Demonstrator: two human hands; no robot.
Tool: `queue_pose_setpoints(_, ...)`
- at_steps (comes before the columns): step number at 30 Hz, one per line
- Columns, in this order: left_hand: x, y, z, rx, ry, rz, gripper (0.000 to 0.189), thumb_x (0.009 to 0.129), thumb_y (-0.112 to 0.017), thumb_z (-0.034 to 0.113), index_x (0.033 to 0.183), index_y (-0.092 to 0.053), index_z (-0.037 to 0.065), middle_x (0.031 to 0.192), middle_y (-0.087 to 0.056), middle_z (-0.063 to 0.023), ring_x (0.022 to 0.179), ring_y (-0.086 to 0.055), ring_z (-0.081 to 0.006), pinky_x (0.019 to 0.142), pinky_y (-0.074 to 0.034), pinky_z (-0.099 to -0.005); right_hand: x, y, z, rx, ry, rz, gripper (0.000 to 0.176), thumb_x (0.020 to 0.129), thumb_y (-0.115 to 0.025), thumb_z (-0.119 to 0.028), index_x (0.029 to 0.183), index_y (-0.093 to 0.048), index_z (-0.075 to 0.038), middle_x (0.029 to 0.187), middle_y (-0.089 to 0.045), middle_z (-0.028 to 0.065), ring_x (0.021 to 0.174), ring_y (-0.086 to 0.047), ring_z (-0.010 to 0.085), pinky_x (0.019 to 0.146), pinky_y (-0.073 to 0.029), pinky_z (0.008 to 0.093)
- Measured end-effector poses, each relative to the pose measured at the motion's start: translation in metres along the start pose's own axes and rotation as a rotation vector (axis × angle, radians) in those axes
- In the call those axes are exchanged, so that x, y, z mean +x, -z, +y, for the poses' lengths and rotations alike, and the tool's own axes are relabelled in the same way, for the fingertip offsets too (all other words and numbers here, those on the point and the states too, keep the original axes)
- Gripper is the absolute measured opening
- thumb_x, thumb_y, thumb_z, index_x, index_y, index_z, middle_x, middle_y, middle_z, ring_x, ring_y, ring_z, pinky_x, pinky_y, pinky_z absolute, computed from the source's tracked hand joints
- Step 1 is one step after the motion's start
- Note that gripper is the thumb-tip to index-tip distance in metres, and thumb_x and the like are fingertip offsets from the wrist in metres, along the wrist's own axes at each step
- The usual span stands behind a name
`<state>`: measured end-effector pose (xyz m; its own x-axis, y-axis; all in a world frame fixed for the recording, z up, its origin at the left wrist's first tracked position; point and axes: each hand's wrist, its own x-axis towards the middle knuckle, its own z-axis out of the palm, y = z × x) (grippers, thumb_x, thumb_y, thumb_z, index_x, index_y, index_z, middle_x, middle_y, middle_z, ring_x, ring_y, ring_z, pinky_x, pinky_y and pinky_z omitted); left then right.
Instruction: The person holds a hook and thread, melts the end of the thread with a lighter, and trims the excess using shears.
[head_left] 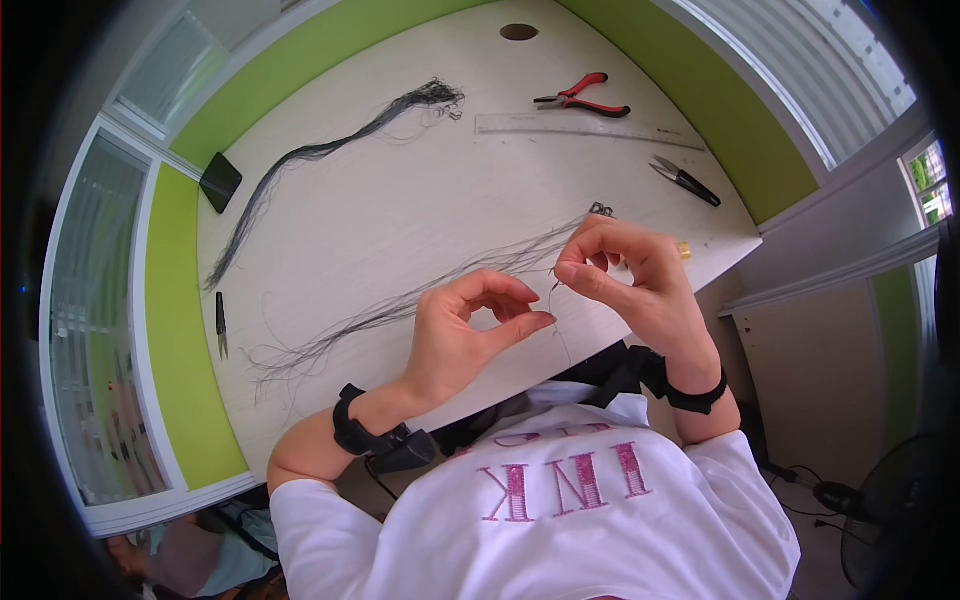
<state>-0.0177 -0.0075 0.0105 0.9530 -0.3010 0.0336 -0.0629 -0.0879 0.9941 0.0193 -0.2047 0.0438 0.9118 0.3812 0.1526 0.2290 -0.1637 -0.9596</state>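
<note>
My right hand [635,280] pinches a small dark end of thin thread [557,284] between thumb and forefinger; a loose length curves down below it. Close by on the left, my left hand [460,325] has its thumb and forefinger apart, tips near that thread. I see nothing held in it. Behind both hands a loose bundle of long dark threads [400,303] stretches across the table, with small dark loops [600,210] at its right end. What the thread's dark end is, I cannot make out.
On the white table [400,210] lie a thicker dark thread bundle [330,148], red-handled pliers [585,97], a clear ruler [590,129], black thread snips [686,181], a second pair of snips [221,325] and a black phone-like slab [221,183]. Green partitions [690,110] edge the table.
</note>
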Motion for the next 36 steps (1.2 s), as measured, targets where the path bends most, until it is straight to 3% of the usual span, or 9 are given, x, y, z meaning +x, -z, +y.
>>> queue_pose_setpoints(3,0.002,-0.001,0.011,-0.083,0.004,0.050,0.018,0.084,-0.059,-0.002,0.102,-0.059,-0.005,0.095,-0.063,-0.0099,0.087,-0.061,-0.0146,0.081,-0.048,-0.0269,0.001,0.000,0.001,-0.011,0.017,-0.049,0.014,0.077,-0.067,-0.014,0.076,-0.063,-0.001,0.070,-0.057,0.0020,0.068,-0.045,0.0113,0.063,-0.037,0.0248)
queue_pose_setpoints(5,0.002,0.000,0.018,-0.288,0.117,0.049,0.017,0.083,-0.061,-0.001,0.099,-0.060,-0.005,0.094,-0.063,-0.0090,0.085,-0.061,-0.0141,0.080,-0.049,-0.0271,0.002,0.001,0.001,-0.008,0.033,-0.073,0.013,0.076,-0.066,-0.013,0.075,-0.063,-0.001,0.070,-0.058,0.0023,0.067,-0.045,0.0117,0.062,-0.037,0.0252)
queue_pose_setpoints(16,0.002,0.008,0.015,-0.224,0.176,-0.077,0.013,0.081,-0.060,-0.003,0.094,-0.062,-0.006,0.090,-0.064,-0.0092,0.084,-0.063,-0.0145,0.079,-0.051,-0.0264,0.006,-0.002,0.003,-0.039,0.078,-0.178,0.012,0.074,-0.067,-0.012,0.074,-0.063,0.000,0.070,-0.059,0.0039,0.067,-0.047,0.0145,0.061,-0.039,0.0270)
queue_pose_setpoints(21,0.003,0.010,0.012,-0.216,0.196,-0.096,0.013,0.081,-0.061,-0.003,0.093,-0.062,-0.006,0.090,-0.064,-0.0092,0.083,-0.063,-0.0143,0.079,-0.051,-0.0263,0.006,-0.003,0.003,-0.044,0.031,-0.228,0.010,0.075,-0.069,-0.010,0.077,-0.065,-0.002,0.072,-0.058,0.0018,0.068,-0.047,0.0112,0.061,-0.036,0.0246)
queue_pose_setpoints(25,0.004,0.008,0.014,-0.250,0.220,-0.070,0.012,0.081,-0.062,0.000,0.093,-0.062,-0.005,0.088,-0.064,-0.0089,0.082,-0.062,-0.0137,0.078,-0.051,-0.0271,0.005,-0.003,0.007,-0.021,0.034,-0.202,0.014,0.077,-0.069,-0.016,0.080,-0.067,-0.003,0.071,-0.057,0.0022,0.066,-0.045,0.0128,0.059,-0.037,0.0264)
queue_pose_setpoints(27,0.004,0.007,0.014,-0.291,0.238,-0.041,0.012,0.082,-0.062,0.001,0.093,-0.063,-0.004,0.087,-0.064,-0.0085,0.081,-0.062,-0.0134,0.078,-0.050,-0.0271,0.004,-0.001,0.010,0.053,0.077,-0.065,0.013,0.079,-0.069,-0.016,0.083,-0.068,-0.004,0.072,-0.057,0.0021,0.065,-0.045,0.0123,0.058,-0.037,0.0261)
queue_pose_setpoints(36,0.003,0.006,0.011,-0.354,0.228,-0.035,0.013,0.080,-0.064,0.002,0.093,-0.064,-0.002,0.083,-0.065,-0.0078,0.077,-0.060,-0.0132,0.072,-0.047,-0.0258,0.005,-0.007,0.011,-0.032,0.096,-0.155,0.013,0.078,-0.066,-0.014,0.079,-0.065,-0.002,0.074,-0.060,0.0024,0.064,-0.046,0.0112,0.056,-0.037,0.0256)
